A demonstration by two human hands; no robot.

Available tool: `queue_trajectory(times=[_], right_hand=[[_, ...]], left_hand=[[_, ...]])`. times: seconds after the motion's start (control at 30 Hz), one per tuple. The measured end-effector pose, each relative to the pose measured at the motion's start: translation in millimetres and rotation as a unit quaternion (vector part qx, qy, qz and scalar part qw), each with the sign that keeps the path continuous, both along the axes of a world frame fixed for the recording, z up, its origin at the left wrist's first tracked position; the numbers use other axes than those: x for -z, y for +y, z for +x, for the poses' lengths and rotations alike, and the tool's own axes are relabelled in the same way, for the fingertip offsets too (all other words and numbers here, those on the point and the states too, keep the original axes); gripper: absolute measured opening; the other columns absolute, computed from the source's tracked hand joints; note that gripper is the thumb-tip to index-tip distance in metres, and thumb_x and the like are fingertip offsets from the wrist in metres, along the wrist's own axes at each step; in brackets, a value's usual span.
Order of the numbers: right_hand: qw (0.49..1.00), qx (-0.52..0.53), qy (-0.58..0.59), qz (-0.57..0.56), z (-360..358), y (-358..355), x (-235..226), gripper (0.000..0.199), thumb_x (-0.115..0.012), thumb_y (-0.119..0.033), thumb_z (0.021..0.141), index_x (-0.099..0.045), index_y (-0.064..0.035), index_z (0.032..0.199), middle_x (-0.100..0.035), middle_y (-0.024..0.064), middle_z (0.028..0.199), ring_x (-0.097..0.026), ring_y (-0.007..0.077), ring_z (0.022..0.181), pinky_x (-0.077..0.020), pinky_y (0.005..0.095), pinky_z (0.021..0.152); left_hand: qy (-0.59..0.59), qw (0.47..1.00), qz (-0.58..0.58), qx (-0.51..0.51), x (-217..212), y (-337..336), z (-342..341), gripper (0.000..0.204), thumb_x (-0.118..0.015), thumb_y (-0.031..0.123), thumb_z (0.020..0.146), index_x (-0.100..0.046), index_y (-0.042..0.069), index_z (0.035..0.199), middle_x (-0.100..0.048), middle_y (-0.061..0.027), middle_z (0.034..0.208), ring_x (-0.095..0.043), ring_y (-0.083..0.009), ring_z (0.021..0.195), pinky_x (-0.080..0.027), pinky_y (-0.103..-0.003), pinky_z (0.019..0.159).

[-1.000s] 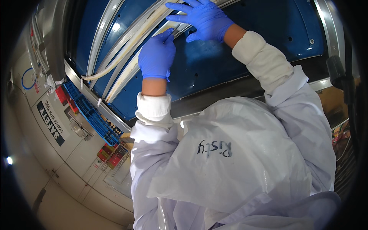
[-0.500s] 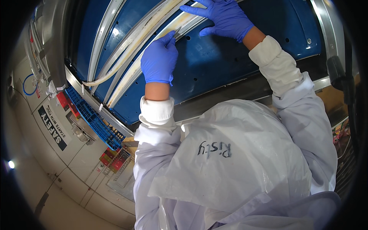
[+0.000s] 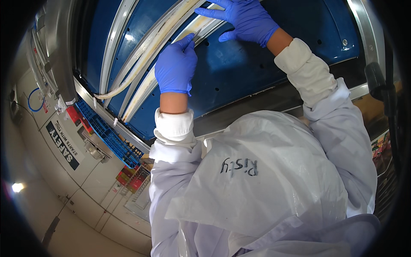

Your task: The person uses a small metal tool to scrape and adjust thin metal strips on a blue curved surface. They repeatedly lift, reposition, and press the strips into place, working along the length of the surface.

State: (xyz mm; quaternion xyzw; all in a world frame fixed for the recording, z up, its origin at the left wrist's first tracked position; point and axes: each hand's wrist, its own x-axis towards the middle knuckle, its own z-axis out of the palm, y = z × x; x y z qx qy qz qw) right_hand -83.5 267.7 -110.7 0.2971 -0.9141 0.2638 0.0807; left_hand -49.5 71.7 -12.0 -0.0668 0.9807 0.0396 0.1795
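Both my hands wear blue gloves and are over a blue panel [image 3: 231,64] crossed by long metal rails. My left hand [image 3: 176,66] is closed, thumb and forefinger pinched at the edge of a pale, yellow-stained rail [image 3: 143,89]. A small greyish tip shows at those fingertips, too small to name. Farther along the same rail my right hand [image 3: 248,22] is open with its fingers spread; the fingertips reach over the rail. Beside it, a curved off-white strip [image 3: 147,55] with brown stains runs toward the lower left, its near end hanging off the rails.
A metal frame [image 3: 135,138] edges the panel. To the left are a blue plastic crate [image 3: 109,135], red containers [image 3: 132,177] and a wall with a sign [image 3: 63,145]. Thick black cables [image 3: 387,96] hang at the right. A white plastic apron [image 3: 265,192] covers my front.
Both hands have shifted slightly left in view, the right one a little more. My left hand stays pinched at the rail and my right fingers stay spread.
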Motion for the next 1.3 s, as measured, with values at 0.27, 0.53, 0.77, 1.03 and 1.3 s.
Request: queue_trajectory(times=[0.27,0.53,0.77,1.03,1.3], right_hand=[[1.0,0.007,0.011,0.003,-0.7,4.0,6.2,0.079,-0.071,-0.057,0.072,-0.049,-0.0256,0.142,-0.033,0.0057,0.156,-0.017,0.0374,0.147,-0.0036,0.055,0.118],[1.0,-0.001,-0.002,-0.001,-2.0,2.8,5.3,0.08,-0.072,-0.056,0.071,-0.049,-0.0262,0.142,-0.033,0.0057,0.155,-0.018,0.0371,0.147,-0.0057,0.0559,0.117],[1.0,0.009,0.019,0.008,-0.5,-0.3,3.6,0.082,-0.072,-0.056,0.071,-0.047,-0.026,0.143,-0.033,0.0053,0.155,-0.019,0.0372,0.147,-0.0062,0.0559,0.117],[0.999,0.019,0.04,0.017,-0.9,-0.5,8.4,0.079,-0.07,-0.055,0.073,-0.047,-0.0271,0.143,-0.033,0.005,0.155,-0.019,0.0369,0.147,-0.0056,0.0558,0.117],[1.0,0.012,0.027,0.004,0.6,1.4,4.3,0.078,-0.071,-0.055,0.073,-0.048,-0.0254,0.143,-0.034,0.0048,0.155,-0.018,0.0358,0.147,-0.0058,0.0537,0.118]], left_hand=[[0.032,0.998,0.049,0.036,2.2,-10.9,5.1,0.03,-0.059,0.034,0.092,-0.07,0.023,0.117,-0.07,-0.0182,0.093,-0.068,-0.0346,0.085,-0.053,-0.04,0.078],[0.024,0.994,0.106,0.007,-1.8,-4.7,5.3,0.03,-0.059,0.033,0.092,-0.07,0.022,0.117,-0.069,-0.0204,0.091,-0.068,-0.0354,0.084,-0.053,-0.039,0.078],[0.042,0.996,0.066,0.038,5.2,-3.5,2.4,0.029,-0.059,0.033,0.092,-0.071,0.021,0.116,-0.068,-0.0201,0.086,-0.067,-0.0344,0.078,-0.052,-0.039,0.075],[0.036,0.994,0.099,0.017,3.4,5.7,2.2,0.03,-0.059,0.033,0.092,-0.071,0.021,0.116,-0.069,-0.0191,0.089,-0.068,-0.0336,0.082,-0.053,-0.039,0.078],[0.007,0.987,0.161,-0.026,18.5,-8.1,-0.6,0.031,-0.06,0.033,0.093,-0.07,0.018,0.118,-0.069,-0.0206,0.103,-0.069,-0.0333,0.093,-0.051,-0.036,0.085]])
